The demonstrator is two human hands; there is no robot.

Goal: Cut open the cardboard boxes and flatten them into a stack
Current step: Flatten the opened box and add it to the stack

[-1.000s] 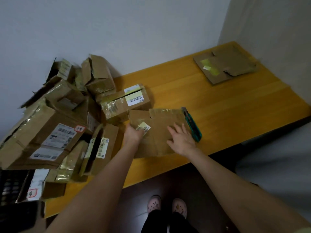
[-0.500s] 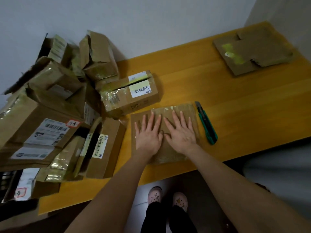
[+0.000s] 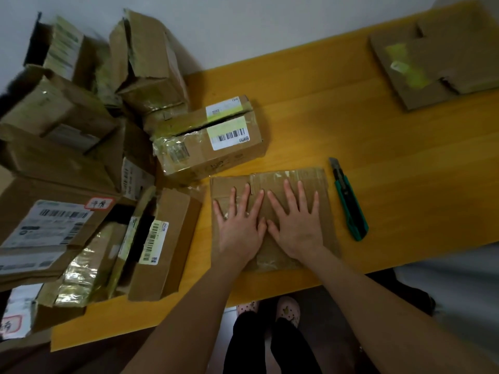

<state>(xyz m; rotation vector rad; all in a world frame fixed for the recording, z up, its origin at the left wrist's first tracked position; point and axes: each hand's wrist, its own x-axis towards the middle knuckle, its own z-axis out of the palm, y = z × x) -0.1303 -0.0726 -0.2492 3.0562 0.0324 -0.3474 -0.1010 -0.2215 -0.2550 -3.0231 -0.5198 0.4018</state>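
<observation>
A flattened cardboard box [image 3: 310, 179] with clear tape lies near the front edge of the wooden table [image 3: 391, 163]. My left hand [image 3: 240, 228] and my right hand [image 3: 295, 225] press flat on it side by side, fingers straight and spread. A green and black utility knife [image 3: 349, 203] lies on the table just right of the flattened box, untouched. A stack of flattened cardboard [image 3: 437, 58] sits at the far right corner.
A heap of several taped, labelled cardboard boxes [image 3: 81, 163] fills the left of the table; the nearest, a barcoded box [image 3: 208, 141], sits just behind my left hand. A white wall runs along the back. My feet [image 3: 270, 311] show below the table's front edge.
A second ago my left hand held the box's flap and my right lay on it; both hands now press flat, side by side. The view has tilted down and closer.
</observation>
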